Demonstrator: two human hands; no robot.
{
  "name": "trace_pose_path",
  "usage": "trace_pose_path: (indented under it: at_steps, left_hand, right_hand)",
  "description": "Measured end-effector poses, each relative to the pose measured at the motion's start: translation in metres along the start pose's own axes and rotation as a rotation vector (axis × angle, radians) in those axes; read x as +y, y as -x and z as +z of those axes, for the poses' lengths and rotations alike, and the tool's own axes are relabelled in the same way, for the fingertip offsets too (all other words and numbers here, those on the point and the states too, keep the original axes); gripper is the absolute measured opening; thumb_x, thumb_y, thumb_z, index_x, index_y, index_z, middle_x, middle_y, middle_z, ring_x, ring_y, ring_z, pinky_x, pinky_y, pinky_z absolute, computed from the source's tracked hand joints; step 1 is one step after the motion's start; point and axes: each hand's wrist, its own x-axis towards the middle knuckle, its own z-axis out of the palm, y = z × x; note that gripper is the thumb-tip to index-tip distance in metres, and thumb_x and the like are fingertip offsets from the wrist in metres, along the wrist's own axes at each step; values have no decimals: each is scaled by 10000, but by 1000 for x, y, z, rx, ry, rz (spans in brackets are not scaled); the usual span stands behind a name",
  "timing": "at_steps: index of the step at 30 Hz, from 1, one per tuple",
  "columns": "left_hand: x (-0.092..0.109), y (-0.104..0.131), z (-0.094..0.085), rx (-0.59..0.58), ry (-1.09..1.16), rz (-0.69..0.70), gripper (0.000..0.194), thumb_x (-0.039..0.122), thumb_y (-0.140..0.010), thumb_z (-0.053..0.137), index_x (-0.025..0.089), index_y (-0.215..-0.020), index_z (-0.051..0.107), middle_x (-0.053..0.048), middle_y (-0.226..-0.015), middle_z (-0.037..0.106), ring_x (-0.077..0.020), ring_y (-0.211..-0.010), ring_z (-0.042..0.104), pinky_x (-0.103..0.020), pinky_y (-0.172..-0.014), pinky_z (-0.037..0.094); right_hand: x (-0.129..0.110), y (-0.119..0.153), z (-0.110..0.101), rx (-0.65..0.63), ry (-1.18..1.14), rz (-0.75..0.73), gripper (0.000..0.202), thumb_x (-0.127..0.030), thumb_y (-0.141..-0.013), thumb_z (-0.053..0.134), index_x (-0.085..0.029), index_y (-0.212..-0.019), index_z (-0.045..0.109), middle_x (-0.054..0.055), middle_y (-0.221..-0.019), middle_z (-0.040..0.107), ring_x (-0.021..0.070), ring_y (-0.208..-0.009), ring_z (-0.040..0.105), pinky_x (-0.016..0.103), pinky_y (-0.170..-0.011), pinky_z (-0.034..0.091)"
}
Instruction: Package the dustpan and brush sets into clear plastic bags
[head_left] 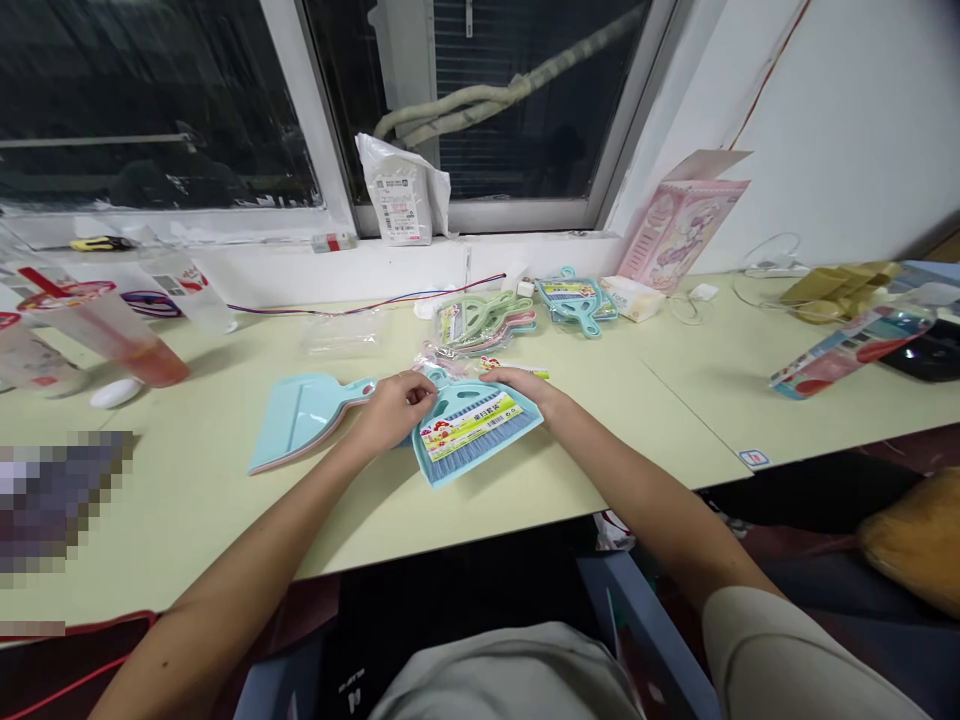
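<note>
A light-blue mini dustpan and brush set (480,428) with a printed label card is tilted toward me just above the table, bristles at the near side. My left hand (401,405) has its fingers curled and pinched at the set's upper left edge, near the handle. Along the upper right rim, my right hand (525,385) grips the same set, its far fingers partly hidden. To the left lies a stack of loose dustpans (304,415), blue over pink. Behind my hands are wrapped green and pink dustpan sets (480,318) and a wrapped blue set (577,300).
Drink cups (120,335) and a white oval object (115,393) stand at the left. A pink box (679,230) stands at the back right, with a bottle (847,350) farther right. Clear plastic wrapping (343,332) lies near the window ledge. The table's front edge is close to me.
</note>
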Motion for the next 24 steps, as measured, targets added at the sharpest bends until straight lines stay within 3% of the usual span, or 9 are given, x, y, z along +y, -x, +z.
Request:
trace_pose_path:
  at_steps: [3, 6, 10, 13, 16, 19, 24]
  left_hand:
    - [3, 1, -1, 67, 98, -167, 134, 312, -811, 648, 208, -857, 720, -14, -791, 705, -166, -658, 643, -286, -608, 495]
    - [9, 0, 0, 97, 211, -308, 127, 291, -776, 644, 200, -850, 691, 9, -720, 676, -141, -483, 598, -265, -465, 442]
    - [19, 0, 7, 101, 205, -291, 73, 241, -759, 617, 200, -796, 665, 22, -649, 663, -139, -427, 595, -261, -450, 444]
    - [23, -1, 15, 68, 178, -262, 76, 230, -771, 595, 205, -775, 667, 13, -629, 674, -143, -426, 581, -271, -451, 437]
    - [24, -1, 20, 89, 86, -184, 117, 222, -788, 579, 206, -771, 694, -11, -696, 710, -173, -576, 644, -290, -551, 478]
    - [24, -2, 19, 116, -12, -106, 151, 233, -819, 583, 211, -810, 733, -26, -802, 746, -203, -752, 683, -316, -685, 508]
    - [26, 0, 12, 118, -131, -42, 201, 295, -899, 588, 223, -944, 770, -37, -889, 750, -222, -817, 669, -360, -777, 516]
  right_hand:
    - [3, 8, 2, 29, -169, -73, 202, -289, -981, 530, -137, -1023, 655, 67, -783, 769, 206, -703, 743, 313, -681, 625]
    - [11, 23, 5, 56, -331, -239, 267, -406, -974, 552, -180, -1073, 653, 62, -874, 776, 223, -822, 750, 343, -762, 631]
    - [25, 39, 6, 75, -354, -343, 382, -569, -918, 574, -204, -1009, 639, 101, -891, 753, 295, -957, 736, 429, -848, 626]
    - [33, 40, 7, 134, -267, -371, 226, -304, -851, 656, -197, -1049, 654, 89, -933, 761, 274, -974, 734, 413, -890, 616]
    - [38, 36, 8, 235, -238, -363, 327, -85, -751, 630, -176, -1062, 675, 73, -974, 774, 239, -964, 737, 383, -928, 606]
    - [40, 33, 7, 259, -243, -370, 401, -34, -705, 593, -160, -1074, 688, 74, -1047, 781, 232, -997, 739, 381, -964, 596]
    - [39, 33, 6, 268, -226, -381, 445, -41, -677, 582, -149, -1095, 691, 86, -1080, 784, 252, -1025, 742, 410, -976, 596]
